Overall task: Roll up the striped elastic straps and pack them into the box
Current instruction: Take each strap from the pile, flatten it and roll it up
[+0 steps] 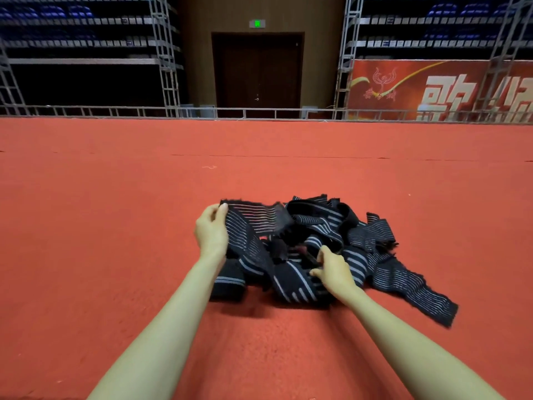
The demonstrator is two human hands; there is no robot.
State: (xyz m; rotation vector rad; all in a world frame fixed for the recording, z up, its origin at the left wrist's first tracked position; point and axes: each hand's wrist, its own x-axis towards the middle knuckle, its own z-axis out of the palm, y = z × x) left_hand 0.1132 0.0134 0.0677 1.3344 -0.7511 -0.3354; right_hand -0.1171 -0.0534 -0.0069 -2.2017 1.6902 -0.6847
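A tangled heap of black elastic straps with grey stripes (314,226) lies on the red carpet in front of me. My left hand (212,230) pinches the far left end of one wide strap (245,223) at the heap's left edge. My right hand (333,267) grips strap fabric in the middle front of the heap. One strap tail (415,293) trails out to the right. A short folded piece (229,282) lies by my left wrist. No box is in view.
Red carpet (115,226) stretches all around the heap. A low metal rail (259,112) marks its far edge. Beyond it stand a dark door (258,73), scaffold towers with seating, and a red banner (432,90) at the right.
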